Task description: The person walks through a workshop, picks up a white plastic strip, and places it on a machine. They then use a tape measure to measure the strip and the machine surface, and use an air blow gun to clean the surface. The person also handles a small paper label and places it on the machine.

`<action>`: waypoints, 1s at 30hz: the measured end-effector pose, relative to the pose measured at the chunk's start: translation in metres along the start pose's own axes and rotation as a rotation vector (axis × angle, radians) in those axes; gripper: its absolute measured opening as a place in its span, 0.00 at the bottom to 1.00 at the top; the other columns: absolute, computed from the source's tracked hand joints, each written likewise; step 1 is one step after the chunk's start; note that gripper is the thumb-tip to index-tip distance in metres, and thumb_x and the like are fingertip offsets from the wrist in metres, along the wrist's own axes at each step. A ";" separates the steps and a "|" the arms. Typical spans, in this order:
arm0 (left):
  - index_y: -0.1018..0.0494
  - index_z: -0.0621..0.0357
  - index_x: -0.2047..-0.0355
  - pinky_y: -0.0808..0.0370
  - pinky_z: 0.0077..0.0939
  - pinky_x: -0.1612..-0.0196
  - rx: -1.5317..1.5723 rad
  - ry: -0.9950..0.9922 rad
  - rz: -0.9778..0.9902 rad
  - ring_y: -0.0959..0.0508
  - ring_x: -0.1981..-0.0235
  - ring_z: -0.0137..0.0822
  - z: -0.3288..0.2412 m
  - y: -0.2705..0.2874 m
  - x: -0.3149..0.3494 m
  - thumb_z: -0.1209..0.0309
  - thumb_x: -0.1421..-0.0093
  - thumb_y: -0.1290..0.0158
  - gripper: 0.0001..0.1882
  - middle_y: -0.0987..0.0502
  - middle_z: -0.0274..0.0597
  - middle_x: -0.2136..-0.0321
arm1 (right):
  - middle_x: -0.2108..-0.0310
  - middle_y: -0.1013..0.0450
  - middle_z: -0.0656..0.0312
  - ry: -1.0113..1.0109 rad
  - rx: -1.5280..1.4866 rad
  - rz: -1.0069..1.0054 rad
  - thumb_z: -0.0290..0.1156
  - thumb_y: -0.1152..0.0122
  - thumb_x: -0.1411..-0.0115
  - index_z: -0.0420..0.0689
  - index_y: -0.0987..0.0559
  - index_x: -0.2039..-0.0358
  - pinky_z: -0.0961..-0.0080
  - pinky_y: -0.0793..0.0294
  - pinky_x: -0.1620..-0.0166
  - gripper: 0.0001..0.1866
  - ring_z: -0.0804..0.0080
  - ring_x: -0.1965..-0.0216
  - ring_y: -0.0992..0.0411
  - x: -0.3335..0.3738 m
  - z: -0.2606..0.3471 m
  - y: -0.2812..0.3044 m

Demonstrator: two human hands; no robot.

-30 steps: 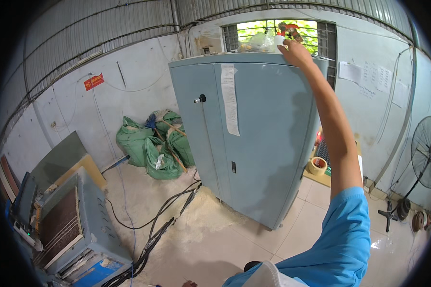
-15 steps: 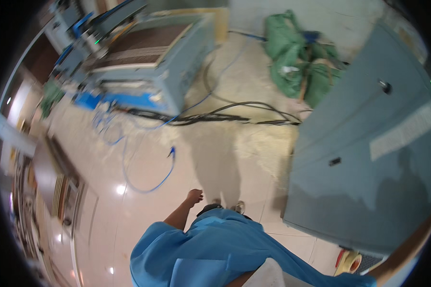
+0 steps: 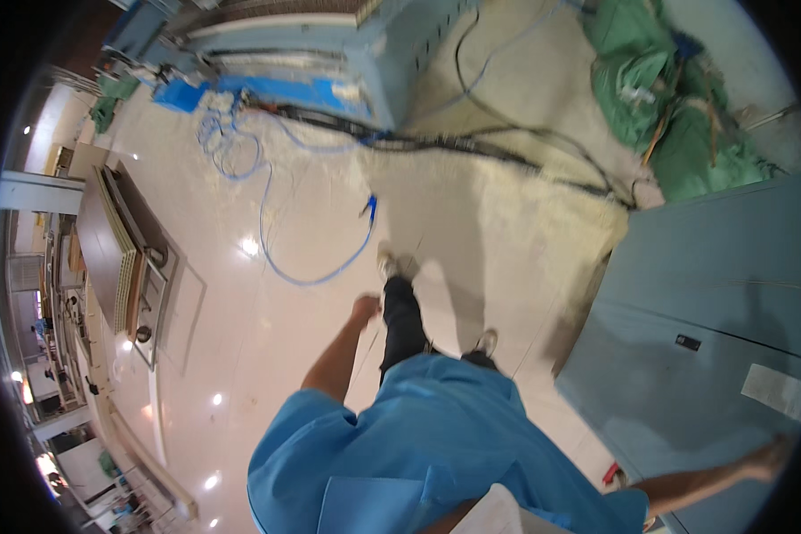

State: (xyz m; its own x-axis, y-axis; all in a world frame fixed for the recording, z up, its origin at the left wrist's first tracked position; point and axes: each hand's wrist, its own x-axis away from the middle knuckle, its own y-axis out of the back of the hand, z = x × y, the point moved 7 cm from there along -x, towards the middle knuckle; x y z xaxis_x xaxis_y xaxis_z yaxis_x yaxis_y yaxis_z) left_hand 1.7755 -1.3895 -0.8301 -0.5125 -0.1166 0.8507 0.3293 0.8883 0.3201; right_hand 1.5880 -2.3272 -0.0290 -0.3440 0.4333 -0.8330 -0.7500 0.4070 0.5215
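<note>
My left hand [image 3: 366,310] hangs beside my left leg with its fingers loosely curled in, and nothing shows in it. Ahead of it, a blue air blow gun [image 3: 371,208] lies on the tiled floor on its thin blue coiled hose [image 3: 308,282]. My right arm stretches far out to the right. The right hand [image 3: 768,458], smeared by motion and dim at the picture's rim, is over the front of a grey-blue metal cabinet [image 3: 632,325]. Whether it touches the cabinet cannot be made out.
A grey-blue machine with a flat bed [image 3: 392,62] stands far ahead. Black cables [image 3: 454,145] cross the dusty floor between it and the cabinet. Green sacks [image 3: 636,98] lean at the far right. At left, a wheeled cart [image 3: 156,303] carries stacked boards [image 3: 107,249].
I have stepped forward, my left foot now ahead. The machine has slid up in view, and the blow gun appears closer. My right arm has swung up over the cabinet front.
</note>
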 end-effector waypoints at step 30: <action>0.44 0.66 0.30 0.26 0.46 0.39 -0.957 -0.161 -0.200 0.24 0.42 0.55 -0.005 0.047 -0.692 0.56 0.47 0.31 0.51 0.28 0.55 0.43 | 0.71 0.20 0.54 -0.234 -0.380 1.814 0.21 0.44 0.31 0.37 0.23 0.56 0.70 0.22 0.68 0.05 0.62 0.73 0.20 0.941 0.550 -0.436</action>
State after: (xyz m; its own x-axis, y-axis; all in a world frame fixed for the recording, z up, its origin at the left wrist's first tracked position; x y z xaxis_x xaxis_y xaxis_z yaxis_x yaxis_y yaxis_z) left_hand 2.1491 -1.2694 -1.4021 -0.7068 -0.1004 0.7002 0.6905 0.1168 0.7138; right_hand 1.9021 -1.6553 -0.9384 -0.7151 0.1783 0.6759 0.3142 -0.7817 0.5387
